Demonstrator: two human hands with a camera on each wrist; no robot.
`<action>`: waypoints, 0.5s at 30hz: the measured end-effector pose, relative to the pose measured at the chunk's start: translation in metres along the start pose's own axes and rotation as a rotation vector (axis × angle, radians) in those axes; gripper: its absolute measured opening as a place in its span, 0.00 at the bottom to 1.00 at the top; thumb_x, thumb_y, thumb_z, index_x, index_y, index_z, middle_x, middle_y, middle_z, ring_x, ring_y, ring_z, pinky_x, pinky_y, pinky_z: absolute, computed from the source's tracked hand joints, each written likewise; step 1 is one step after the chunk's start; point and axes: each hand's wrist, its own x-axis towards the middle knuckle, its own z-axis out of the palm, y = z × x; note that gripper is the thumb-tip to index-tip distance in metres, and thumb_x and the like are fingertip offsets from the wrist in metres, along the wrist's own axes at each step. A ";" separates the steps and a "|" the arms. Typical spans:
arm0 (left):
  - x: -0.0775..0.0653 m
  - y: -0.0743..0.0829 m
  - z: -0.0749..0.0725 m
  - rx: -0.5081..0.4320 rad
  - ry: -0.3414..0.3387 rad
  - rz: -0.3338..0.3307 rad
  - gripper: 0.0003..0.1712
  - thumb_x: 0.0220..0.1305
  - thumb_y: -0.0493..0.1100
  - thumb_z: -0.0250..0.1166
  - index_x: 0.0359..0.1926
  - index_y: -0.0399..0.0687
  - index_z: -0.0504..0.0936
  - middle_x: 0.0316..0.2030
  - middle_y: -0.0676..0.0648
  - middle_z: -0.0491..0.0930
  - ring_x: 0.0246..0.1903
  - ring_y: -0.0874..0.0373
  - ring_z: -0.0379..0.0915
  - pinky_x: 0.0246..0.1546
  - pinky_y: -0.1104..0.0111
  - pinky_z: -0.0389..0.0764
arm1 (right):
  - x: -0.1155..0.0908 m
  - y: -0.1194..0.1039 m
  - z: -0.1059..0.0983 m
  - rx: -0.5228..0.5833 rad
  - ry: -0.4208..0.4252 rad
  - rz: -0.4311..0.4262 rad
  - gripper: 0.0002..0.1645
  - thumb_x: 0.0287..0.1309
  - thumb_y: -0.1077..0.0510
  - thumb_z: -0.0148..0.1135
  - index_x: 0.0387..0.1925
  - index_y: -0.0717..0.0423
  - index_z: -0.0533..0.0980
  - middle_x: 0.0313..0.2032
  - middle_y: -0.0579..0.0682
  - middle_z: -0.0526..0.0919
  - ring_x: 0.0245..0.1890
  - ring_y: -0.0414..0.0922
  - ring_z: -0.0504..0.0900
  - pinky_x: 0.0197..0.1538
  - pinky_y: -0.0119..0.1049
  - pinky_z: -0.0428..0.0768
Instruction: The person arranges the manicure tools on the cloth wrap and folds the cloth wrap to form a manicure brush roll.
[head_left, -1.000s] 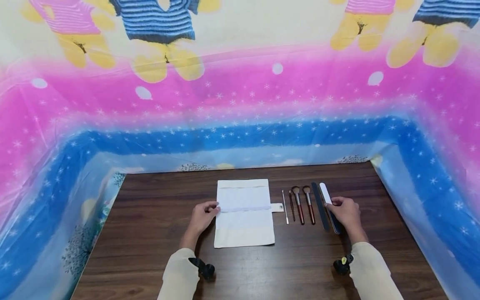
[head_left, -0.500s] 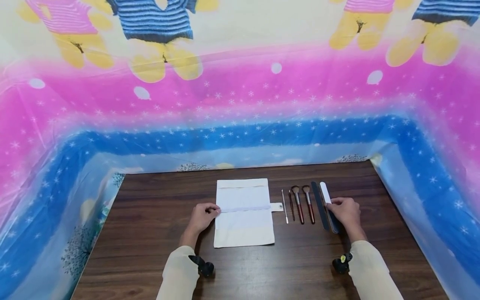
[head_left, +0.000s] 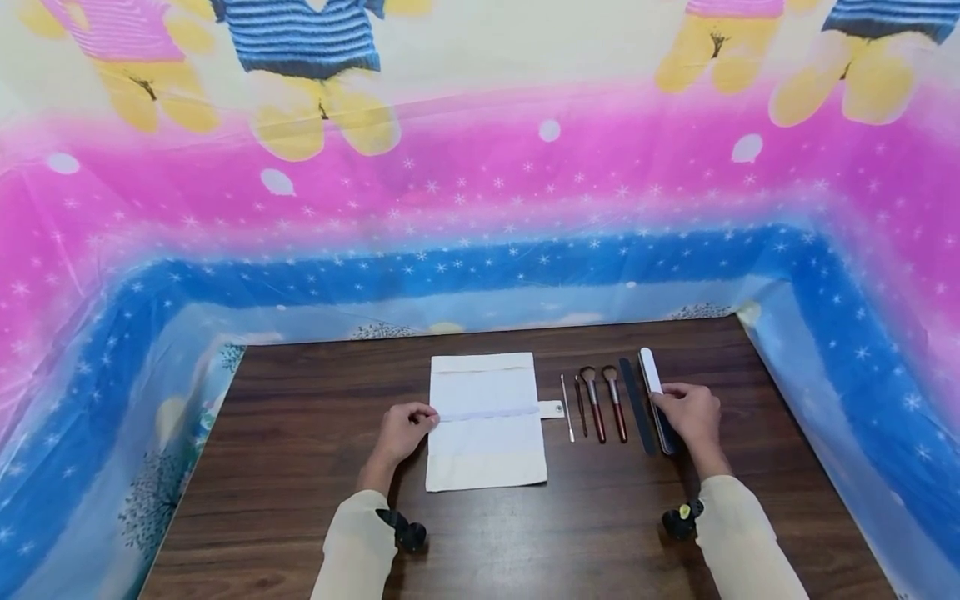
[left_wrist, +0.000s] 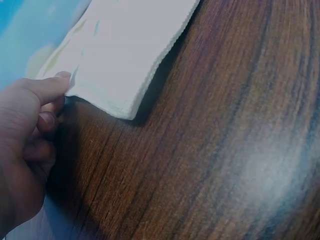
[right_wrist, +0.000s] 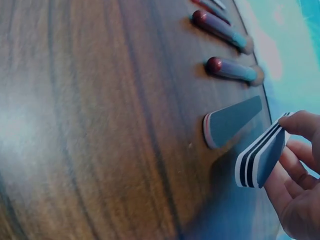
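Note:
A white cloth pouch (head_left: 486,450) with a snap tab lies on the table. My left hand (head_left: 405,432) pinches its left edge between thumb and finger; the left wrist view shows the thumb over the cloth (left_wrist: 125,55) near a corner. In my right hand (head_left: 692,415) is a nail buffer (head_left: 649,367), white on one face with black and white layered edges. Seen from the right wrist, thumb and fingers grip the buffer (right_wrist: 257,160) by its side, and it is tilted above the table with a shadow below. A flat dark nail file (head_left: 637,408) lies just left of it.
Between pouch and file lie two makeup brushes (head_left: 597,408) with red-brown handles, a thin dark-handled tool (head_left: 581,407) and a slim metal stick (head_left: 567,408). The brown wooden table (head_left: 300,500) is backed by a printed pink and blue cloth (head_left: 480,183).
My right hand has raised the nail buffer off the table, tilting it and widening its gap from the dark file. The left hand keeps its pinch on the pouch.

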 end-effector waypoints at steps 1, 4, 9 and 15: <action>0.000 0.000 0.000 -0.002 0.001 -0.001 0.04 0.66 0.37 0.68 0.38 0.42 0.88 0.29 0.45 0.83 0.27 0.59 0.70 0.31 0.69 0.71 | 0.000 -0.002 0.000 0.008 0.006 -0.008 0.23 0.61 0.49 0.67 0.50 0.62 0.85 0.47 0.65 0.88 0.46 0.59 0.85 0.45 0.48 0.80; 0.001 0.000 0.000 0.002 0.003 0.001 0.04 0.66 0.38 0.68 0.38 0.42 0.88 0.29 0.45 0.83 0.27 0.59 0.70 0.31 0.68 0.72 | 0.000 -0.008 -0.001 0.027 0.022 -0.025 0.22 0.61 0.50 0.68 0.50 0.61 0.85 0.47 0.64 0.88 0.46 0.59 0.85 0.43 0.44 0.80; 0.000 -0.001 0.000 0.004 0.002 -0.005 0.04 0.66 0.37 0.68 0.38 0.42 0.88 0.29 0.46 0.83 0.28 0.59 0.70 0.32 0.68 0.72 | -0.001 -0.020 -0.003 0.086 0.017 -0.015 0.23 0.62 0.49 0.68 0.52 0.60 0.85 0.50 0.64 0.87 0.50 0.60 0.83 0.48 0.47 0.79; -0.001 -0.001 0.001 0.013 0.009 0.000 0.04 0.66 0.38 0.68 0.38 0.42 0.88 0.29 0.46 0.82 0.28 0.58 0.70 0.32 0.68 0.72 | -0.001 -0.034 -0.006 0.178 -0.025 0.024 0.26 0.62 0.47 0.68 0.57 0.58 0.82 0.52 0.63 0.86 0.47 0.52 0.83 0.44 0.38 0.80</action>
